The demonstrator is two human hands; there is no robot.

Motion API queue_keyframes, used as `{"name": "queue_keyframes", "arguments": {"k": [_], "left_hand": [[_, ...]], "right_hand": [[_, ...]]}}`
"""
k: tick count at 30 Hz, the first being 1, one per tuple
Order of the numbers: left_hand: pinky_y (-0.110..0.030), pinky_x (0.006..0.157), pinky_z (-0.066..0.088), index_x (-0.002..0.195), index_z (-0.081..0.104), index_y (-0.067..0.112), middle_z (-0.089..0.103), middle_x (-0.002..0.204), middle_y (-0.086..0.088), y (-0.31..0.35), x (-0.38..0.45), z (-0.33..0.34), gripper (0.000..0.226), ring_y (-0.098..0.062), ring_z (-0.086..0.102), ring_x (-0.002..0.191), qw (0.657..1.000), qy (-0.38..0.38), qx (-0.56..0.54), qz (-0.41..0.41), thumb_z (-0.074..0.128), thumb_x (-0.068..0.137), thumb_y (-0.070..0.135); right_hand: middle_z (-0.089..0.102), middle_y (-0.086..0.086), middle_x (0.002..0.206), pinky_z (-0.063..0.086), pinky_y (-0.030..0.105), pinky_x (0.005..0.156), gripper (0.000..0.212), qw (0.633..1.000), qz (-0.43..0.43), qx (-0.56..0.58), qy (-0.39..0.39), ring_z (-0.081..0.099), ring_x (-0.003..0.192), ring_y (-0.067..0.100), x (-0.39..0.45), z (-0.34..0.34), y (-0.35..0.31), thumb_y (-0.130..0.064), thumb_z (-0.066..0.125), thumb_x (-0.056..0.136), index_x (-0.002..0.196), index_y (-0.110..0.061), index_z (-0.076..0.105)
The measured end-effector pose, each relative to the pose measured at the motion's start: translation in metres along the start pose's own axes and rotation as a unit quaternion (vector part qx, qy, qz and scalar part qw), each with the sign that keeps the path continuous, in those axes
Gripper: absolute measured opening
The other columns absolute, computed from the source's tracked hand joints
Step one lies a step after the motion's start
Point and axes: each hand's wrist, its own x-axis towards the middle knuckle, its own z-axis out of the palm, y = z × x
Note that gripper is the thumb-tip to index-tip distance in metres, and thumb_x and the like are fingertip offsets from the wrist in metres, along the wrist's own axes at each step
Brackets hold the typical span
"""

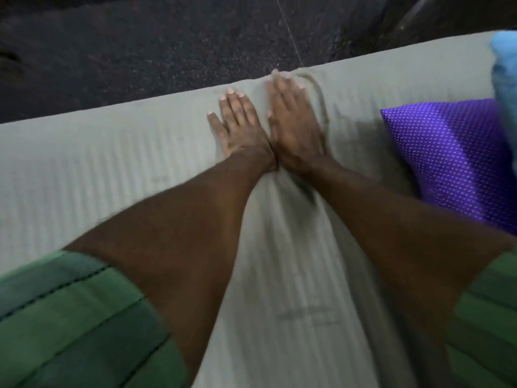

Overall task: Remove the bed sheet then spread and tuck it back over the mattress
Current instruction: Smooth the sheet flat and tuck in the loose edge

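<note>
Both hands — left hand and right hand — lie flat, fingers straight and together, on the sheet covering the mattress, wrists touching, right hand nearer the ridge-like fold at the far edge — likely the next smoothing target.

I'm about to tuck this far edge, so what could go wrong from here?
1. A raised fold curls beside the right hand; tucking now may trap it in the grey striped bed sheet.
2. The purple dotted pillow lies on the sheet and may hinder spreading rightwards.
3. The left hand presses near the floor-side edge, where the sheet could slip.
</note>
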Motion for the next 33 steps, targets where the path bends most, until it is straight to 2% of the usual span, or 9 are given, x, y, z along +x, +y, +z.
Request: {"name": "queue_keyframes", "arguments": {"k": [5,10,14,18,21,25,28,30,33], "left_hand": [[-0.065,0.122,-0.002,0.155,-0.024,-0.002,-0.027,0.164,-0.024,-0.001,0.001,0.001,0.125,-0.041,-0.022,0.153,1.0,-0.008,0.009,0.007,0.065,0.084,0.052],[-0.066,0.121,-0.002,0.155,-0.023,-0.002,-0.024,0.165,-0.024,0.004,-0.005,0.003,0.142,-0.041,-0.02,0.154,1.0,-0.011,-0.012,0.006,0.078,0.071,0.052],[-0.065,0.122,0.0,0.155,-0.023,-0.002,-0.023,0.165,-0.023,0.0,-0.004,-0.002,0.136,-0.041,-0.019,0.154,1.0,0.002,-0.015,0.008,0.073,0.077,0.055],[-0.063,0.123,0.002,0.157,-0.019,0.001,-0.019,0.167,-0.021,-0.001,-0.006,-0.007,0.122,-0.039,-0.015,0.155,1.0,0.008,-0.018,0.021,0.064,0.087,0.055],[-0.06,0.124,0.009,0.161,-0.005,0.008,-0.006,0.169,-0.019,-0.013,-0.024,0.001,0.108,-0.04,-0.004,0.156,0.995,0.067,-0.065,0.045,0.068,0.087,0.039],[-0.051,0.126,0.015,0.162,0.013,0.019,0.006,0.17,-0.01,-0.016,-0.074,0.021,0.097,-0.036,0.005,0.156,0.975,0.115,-0.145,0.124,0.071,0.085,0.025],[-0.05,0.127,0.01,0.164,0.014,0.027,0.005,0.172,-0.003,-0.018,-0.082,0.035,0.082,-0.033,0.001,0.158,0.968,0.077,-0.171,0.166,0.055,0.094,0.021],[-0.049,0.127,0.009,0.163,0.02,0.028,0.008,0.172,-0.003,-0.02,-0.072,0.039,0.07,-0.034,0.003,0.158,0.963,0.059,-0.202,0.168,0.046,0.098,0.018],[-0.05,0.126,0.01,0.163,0.021,0.027,0.007,0.172,-0.003,-0.012,-0.07,0.032,0.064,-0.035,0.002,0.157,0.968,0.034,-0.198,0.149,0.041,0.102,0.023]], "right_hand": [[0.022,0.005,0.17,0.013,0.041,0.128,0.06,0.99,-0.133,-0.04,-0.029,0.015,0.157,0.019,-0.027,-0.004,0.038,-0.038,0.03,0.107,0.162,-0.016,0.027],[0.031,0.014,0.166,0.013,0.042,0.127,0.065,0.988,0.142,-0.06,0.031,0.025,0.154,0.031,-0.004,-0.032,0.142,-0.043,0.025,0.103,0.158,-0.008,0.034],[0.033,0.016,0.164,0.016,0.048,0.127,0.063,0.979,0.185,0.059,0.061,0.029,0.153,0.033,-0.015,-0.027,0.075,-0.036,0.027,0.103,0.156,-0.006,0.039],[0.022,0.008,0.17,0.013,0.042,0.128,0.059,0.993,0.018,0.116,-0.011,0.016,0.158,0.024,-0.085,-0.004,-0.007,-0.03,0.029,0.105,0.161,-0.009,0.029],[0.019,-0.002,0.171,0.013,0.035,0.127,0.061,0.995,-0.002,0.096,0.01,0.012,0.158,0.014,-0.107,-0.009,-0.004,-0.033,0.041,0.105,0.163,-0.018,0.026],[0.035,0.015,0.164,0.02,0.045,0.123,0.058,0.99,0.127,-0.026,0.061,0.035,0.15,0.035,-0.102,-0.009,0.094,-0.038,0.026,0.11,0.158,-0.007,0.037],[0.031,0.027,0.161,0.007,0.035,0.125,0.063,0.952,0.29,0.076,0.057,0.03,0.151,0.04,-0.097,-0.026,0.14,-0.039,0.022,0.111,0.153,0.005,0.037],[0.028,0.025,0.164,0.005,0.034,0.125,0.059,0.953,0.285,0.078,0.073,0.026,0.153,0.037,-0.102,-0.032,0.118,-0.031,0.032,0.108,0.156,0.003,0.033],[0.036,0.022,0.161,0.018,0.046,0.126,0.058,0.97,0.189,0.084,0.127,0.033,0.151,0.037,-0.139,-0.031,0.039,-0.027,0.037,0.104,0.154,0.002,0.04]]}}
